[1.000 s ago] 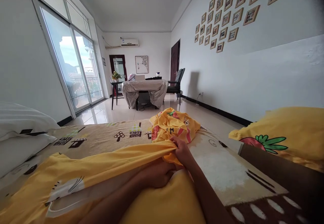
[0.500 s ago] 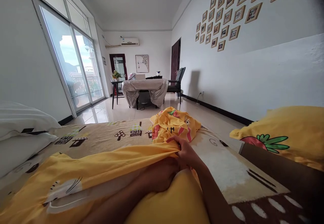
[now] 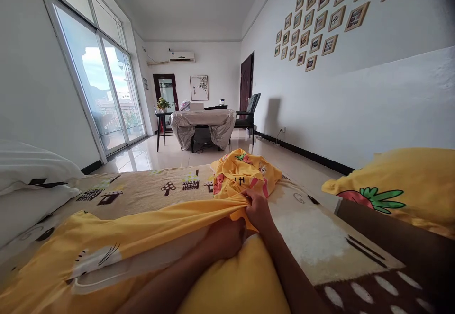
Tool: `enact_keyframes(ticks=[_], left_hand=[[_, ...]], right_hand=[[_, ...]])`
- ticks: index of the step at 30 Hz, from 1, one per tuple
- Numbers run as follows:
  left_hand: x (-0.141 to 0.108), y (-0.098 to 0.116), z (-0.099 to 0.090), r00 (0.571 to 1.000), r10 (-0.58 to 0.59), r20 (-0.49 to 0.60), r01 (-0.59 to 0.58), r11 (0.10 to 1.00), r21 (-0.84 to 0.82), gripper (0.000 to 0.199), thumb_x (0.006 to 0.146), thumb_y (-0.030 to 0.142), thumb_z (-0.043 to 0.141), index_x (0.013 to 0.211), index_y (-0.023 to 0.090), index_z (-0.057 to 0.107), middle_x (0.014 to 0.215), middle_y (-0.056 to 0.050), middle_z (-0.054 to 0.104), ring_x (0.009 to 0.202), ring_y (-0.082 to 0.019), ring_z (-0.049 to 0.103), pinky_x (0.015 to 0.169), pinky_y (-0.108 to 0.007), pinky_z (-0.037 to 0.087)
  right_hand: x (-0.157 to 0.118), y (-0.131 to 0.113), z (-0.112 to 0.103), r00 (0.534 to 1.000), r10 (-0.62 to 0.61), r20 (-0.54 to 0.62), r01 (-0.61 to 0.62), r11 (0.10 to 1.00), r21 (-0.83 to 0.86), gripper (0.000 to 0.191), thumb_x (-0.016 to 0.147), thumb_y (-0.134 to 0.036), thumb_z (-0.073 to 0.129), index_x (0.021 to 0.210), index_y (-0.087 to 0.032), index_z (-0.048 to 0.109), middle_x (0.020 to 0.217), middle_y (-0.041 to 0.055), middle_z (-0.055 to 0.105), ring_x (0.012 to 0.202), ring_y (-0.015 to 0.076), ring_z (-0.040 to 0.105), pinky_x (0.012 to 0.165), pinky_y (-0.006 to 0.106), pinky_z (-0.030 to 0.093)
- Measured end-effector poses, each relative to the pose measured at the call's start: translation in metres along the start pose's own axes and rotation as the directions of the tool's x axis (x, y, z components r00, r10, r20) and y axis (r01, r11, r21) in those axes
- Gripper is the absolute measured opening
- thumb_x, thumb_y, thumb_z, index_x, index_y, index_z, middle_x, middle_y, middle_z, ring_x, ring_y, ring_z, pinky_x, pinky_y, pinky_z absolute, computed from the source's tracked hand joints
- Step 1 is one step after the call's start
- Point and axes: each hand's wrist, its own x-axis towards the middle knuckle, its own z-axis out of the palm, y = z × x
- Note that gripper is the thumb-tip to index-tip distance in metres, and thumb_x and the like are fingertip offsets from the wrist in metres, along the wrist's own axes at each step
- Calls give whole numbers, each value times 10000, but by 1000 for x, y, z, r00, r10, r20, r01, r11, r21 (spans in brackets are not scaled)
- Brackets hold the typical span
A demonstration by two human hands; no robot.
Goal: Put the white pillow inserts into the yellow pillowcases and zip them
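Note:
A yellow pillowcase with a printed animal face stretches across the patterned blanket. My right hand pinches its edge at the middle. Just left of it, my left hand is a closed fist at the opening of the cloth, beside a plain yellow pillow. The fingertips of my left hand are turned down and seem to grip the cloth's lower edge or the pillow's corner; which one is hidden. Beyond my hands lies a crumpled yellow cloth with carrot prints.
White pillows lie at the far left. At the right, a yellow cloth with a carrot print rests over a brown box-like edge. A covered table and a black chair stand across the room.
My right hand has changed its grip on the cloth edge, its fingers now closer together. My left fist has moved slightly left, and more yellow fabric shows between the hands.

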Motion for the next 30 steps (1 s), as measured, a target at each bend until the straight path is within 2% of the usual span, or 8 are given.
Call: enact_keyframes(ticks=[4,6,10,12,16,20,24,30], left_hand=[[1,0,5,998,-57,-24,58,998,24,311,891,289,337,940,159,615,986,-125,673,869,-264,622,797,-418,485],[-1,2,3,999,-38,-35,38,999,13,293,892,281,358,942,178,628,1031,-104,667,920,-252,616,834,-397,481],[-6,8,-4,975,125,-182,-137,989,-57,240,896,254,419,987,223,639,1232,-49,592,1140,-218,526,994,-352,412],[-8,10,-5,960,180,-214,-200,977,-72,244,897,233,429,1045,234,623,1304,-37,549,1201,-206,488,1036,-351,385],[-9,9,-2,966,130,-224,-152,985,-83,314,907,206,385,1159,223,572,1355,-52,513,1252,-204,453,1073,-373,363],[-8,6,0,977,71,-199,-89,993,-82,335,931,239,341,1189,236,555,1412,-40,461,1291,-215,417,1094,-396,341],[-9,7,-4,967,147,-209,-169,982,-90,314,924,234,381,1186,263,551,1417,-6,457,1290,-203,414,1096,-379,333],[-10,10,-10,965,195,-176,-217,969,-115,303,920,232,407,1185,260,552,1337,-20,536,1187,-199,503,1036,-358,384]], right_hand=[[0,-1,3,999,32,-17,-29,989,148,336,523,-114,407,792,-166,602,777,45,682,742,187,615,669,251,442],[-1,-1,3,998,47,-37,-41,989,144,320,512,-118,405,766,-175,590,748,38,676,716,182,609,653,246,440],[-1,2,3,997,81,-12,-80,995,55,325,503,-123,429,767,-176,610,725,30,676,675,177,596,618,241,417],[0,4,3,996,81,26,-81,997,15,349,509,-126,442,788,-175,645,749,34,688,696,183,602,625,244,414],[0,6,3,997,58,50,-57,998,-25,409,524,-111,432,821,-179,705,779,45,704,751,189,615,682,247,426],[-1,2,0,999,49,3,-48,998,-46,420,517,-115,429,815,-169,720,784,55,701,743,192,608,695,258,433],[-2,-6,-4,998,-66,-13,66,997,39,334,492,-116,411,679,-154,686,810,72,676,788,190,593,723,257,438],[-5,-16,-7,997,59,54,-66,988,138,411,464,-124,402,747,-172,696,715,30,694,717,195,615,672,258,446]])
